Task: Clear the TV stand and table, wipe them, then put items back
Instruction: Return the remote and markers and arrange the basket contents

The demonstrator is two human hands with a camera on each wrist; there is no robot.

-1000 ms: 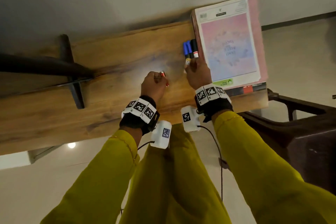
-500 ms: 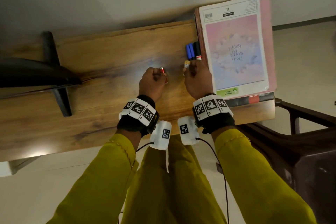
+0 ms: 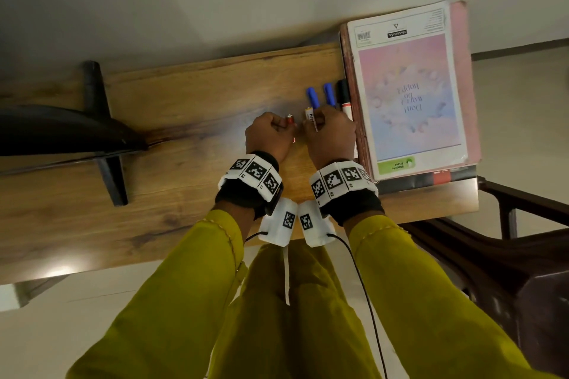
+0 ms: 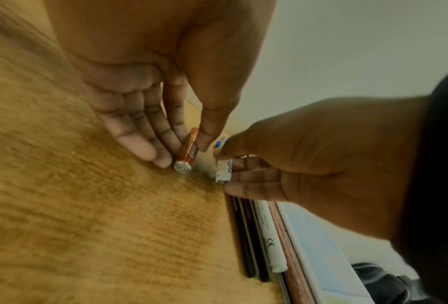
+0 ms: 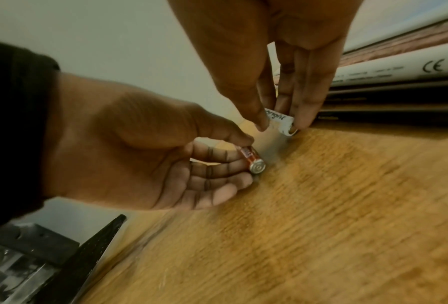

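From the head camera, both hands work side by side on the wooden bench [image 3: 191,120]. The left hand [image 3: 269,137] pinches a red battery [image 3: 289,119]; the right hand [image 3: 331,135] pinches a white battery [image 3: 310,116]. Just beyond the right hand lie two blue pens [image 3: 320,97] and a black-capped marker [image 3: 344,97], pressed against a stack of books [image 3: 406,92] at the bench's right end. A black TV foot [image 3: 104,144] stands at the left.

The left wrist camera shows the red battery [image 4: 188,152] caught between thumb and fingertips [image 4: 163,158], its flat end close to the wood, the white battery [image 4: 224,169] just beside it.

The right wrist camera shows the white battery [image 5: 282,121] tilted, held by thumb and fingers [image 5: 301,115], its lower end touching the bench beside the pens.
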